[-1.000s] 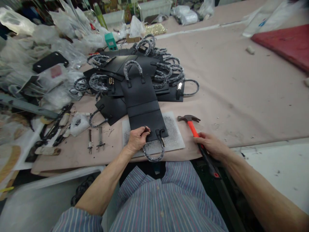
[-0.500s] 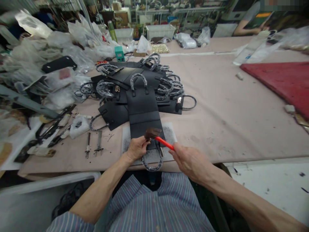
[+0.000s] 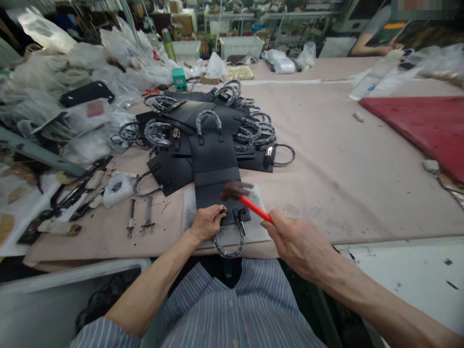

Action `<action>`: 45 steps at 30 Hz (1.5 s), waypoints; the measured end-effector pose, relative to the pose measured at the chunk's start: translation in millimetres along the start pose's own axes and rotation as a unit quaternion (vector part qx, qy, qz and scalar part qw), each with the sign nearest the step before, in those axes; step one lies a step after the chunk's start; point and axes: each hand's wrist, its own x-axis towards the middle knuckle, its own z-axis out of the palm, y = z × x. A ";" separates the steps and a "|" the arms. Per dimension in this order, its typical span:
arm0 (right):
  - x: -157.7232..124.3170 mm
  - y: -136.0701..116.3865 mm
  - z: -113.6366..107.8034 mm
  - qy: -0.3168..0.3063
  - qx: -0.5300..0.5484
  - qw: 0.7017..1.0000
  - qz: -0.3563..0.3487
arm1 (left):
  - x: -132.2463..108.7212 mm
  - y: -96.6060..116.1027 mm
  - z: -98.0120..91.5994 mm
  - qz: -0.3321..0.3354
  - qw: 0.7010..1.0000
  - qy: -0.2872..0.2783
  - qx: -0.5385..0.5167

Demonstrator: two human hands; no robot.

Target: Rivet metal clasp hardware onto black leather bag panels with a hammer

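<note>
My right hand (image 3: 293,237) is closed around the red handle of a hammer (image 3: 253,208); its brown metal head is raised over the black bag panel (image 3: 217,176). My left hand (image 3: 208,221) is pinched on a small metal-ended tool (image 3: 223,210), mostly hidden by the fingers, at the panel's near end. Beneath that end lies a speckled grey slab (image 3: 259,203). A wrapped handle (image 3: 229,253) loops off the panel toward me, beside a small gold fitting. At the far end stands another wrapped handle (image 3: 208,115).
More black bag panels (image 3: 203,111) with wrapped handles are piled behind. Two metal tools (image 3: 148,215) lie on the left, near plastic bags (image 3: 119,191). A red sheet (image 3: 424,125) and a bottle (image 3: 375,77) are at right; a person's arm (image 3: 369,46) shows beyond.
The hammer has lifted off the tool in my left hand and moved up and to the right, uncovering the tool's metal end. My left hand stays in place.
</note>
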 end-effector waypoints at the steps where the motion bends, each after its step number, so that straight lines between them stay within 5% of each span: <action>1: 0.9 -0.5 -1.7 0.043 0.018 0.999 0.001 | 0.4 0.2 0.1 0.004 1.000 0.003 -0.005; 4: -0.5 -3.7 1.3 0.127 0.053 0.990 -0.017 | 1.6 1.4 -0.3 0.008 1.000 0.004 -0.007; 9: -8.1 -1.8 12.5 -0.009 0.012 0.999 -0.028 | 1.6 2.4 -1.0 -0.009 1.000 0.001 0.003; 15: -2.3 -8.2 -3.8 0.136 0.063 0.989 0.014 | 1.0 0.2 0.7 -0.006 1.000 0.008 -0.020; 19: -10.0 -5.0 11.7 -0.041 0.010 0.999 0.003 | 1.3 0.2 0.5 -0.007 1.000 0.015 0.001; 21: -13.0 3.1 19.4 -0.084 0.035 0.995 0.040 | 1.2 0.2 0.5 -0.012 1.000 0.015 0.001; 26: -11.6 54.6 37.5 -0.047 0.201 0.951 0.231 | 1.1 4.0 -1.5 0.003 1.000 0.014 -0.014; 30: -12.6 105.1 56.9 -0.103 0.122 0.915 0.369 | 1.8 7.7 -4.3 -0.001 1.000 0.007 -0.010; 32: -12.7 112.1 65.7 -0.077 0.022 0.934 0.349 | 1.3 8.6 -4.3 -0.015 1.000 0.004 -0.015; 35: -6.0 89.9 81.7 0.022 -0.069 0.976 0.208 | -0.3 10.7 -1.9 -0.040 0.999 0.007 -0.022; 38: 8.7 49.1 105.3 0.057 -0.010 0.997 0.044 | 3.3 12.6 1.2 -0.079 0.996 0.008 -0.045; 40: 17.2 28.4 122.4 0.050 0.019 0.999 0.000 | 11.7 9.8 0.2 -0.151 0.981 0.054 -0.110; 45: 19.1 20.6 143.4 0.053 0.039 0.998 0.009 | 33.9 -20.8 -30.2 -0.357 0.838 0.281 -0.303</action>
